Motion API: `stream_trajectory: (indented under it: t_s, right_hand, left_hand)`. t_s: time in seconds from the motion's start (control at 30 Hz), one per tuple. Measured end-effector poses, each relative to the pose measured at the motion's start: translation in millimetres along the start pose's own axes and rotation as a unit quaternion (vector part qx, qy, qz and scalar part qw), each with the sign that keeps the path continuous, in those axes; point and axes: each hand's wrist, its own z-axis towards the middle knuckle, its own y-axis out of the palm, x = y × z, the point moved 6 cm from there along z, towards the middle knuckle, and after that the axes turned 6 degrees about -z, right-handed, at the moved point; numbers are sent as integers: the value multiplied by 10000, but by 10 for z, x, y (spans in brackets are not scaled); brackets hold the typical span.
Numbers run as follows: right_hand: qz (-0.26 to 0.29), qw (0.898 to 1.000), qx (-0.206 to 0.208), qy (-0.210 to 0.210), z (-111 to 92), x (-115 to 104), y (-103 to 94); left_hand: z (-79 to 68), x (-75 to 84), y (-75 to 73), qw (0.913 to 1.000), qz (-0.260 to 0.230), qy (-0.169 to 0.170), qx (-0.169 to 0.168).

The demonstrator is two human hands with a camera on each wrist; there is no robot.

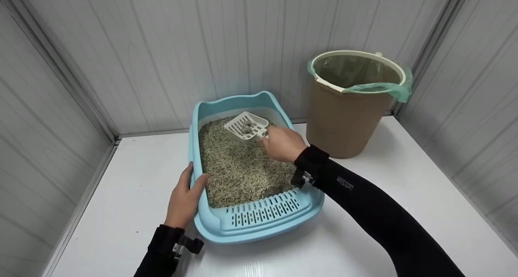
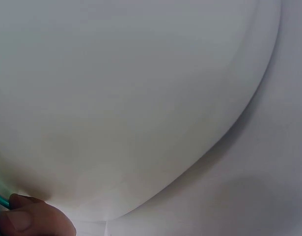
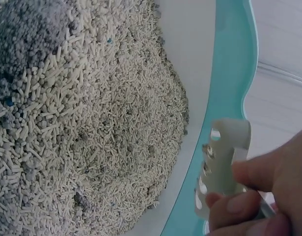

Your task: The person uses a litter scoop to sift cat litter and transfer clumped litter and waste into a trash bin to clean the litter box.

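Note:
A light blue litter box (image 1: 259, 230) with a slotted front step holds a bed of pale pellet litter (image 1: 238, 175). My right hand (image 1: 283, 143) grips the handle of a white slotted litter scoop (image 1: 238, 127), held over the back part of the litter. A small greyish clump (image 1: 247, 126) lies in the scoop's basket. In the right wrist view, thumb and fingers wrap the handle, and the scoop (image 3: 222, 162) overlaps the box's rim. My left hand (image 1: 184, 200) holds the box's left rim, thumb over the inner side and fingers outside.
A brown bin (image 1: 344, 119) lined with a green bag (image 1: 400, 88) stands behind and right of the box. Ribbed grey panels (image 1: 162, 58) enclose the white table (image 1: 121, 196) at the back and both sides. Darker litter (image 3: 28, 39) shows in the right wrist view.

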Motion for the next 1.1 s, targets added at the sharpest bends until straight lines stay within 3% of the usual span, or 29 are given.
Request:
stream_trajectory:
  t_s: [0.37, 0.53, 0.77, 1.1]
  right_hand:
    - [25, 9999, -153, -30, 7, 58, -71]
    - [238, 9995, -177, 107, -2, 140, -231]
    - [386, 9990, -161, 172, -40, 290, -704]
    - [376, 9983, 278, 361, -178, 682, -1562]
  left_hand:
    - [0, -15, -8, 10000, -41, -57, -29]
    - [-1, -14, -15, 9999, -56, -93, -29]
    - [-5, -9, -24, 9999, -120, -78, -14]
    - [3, 24, -10, 10000, -72, -40, -24]
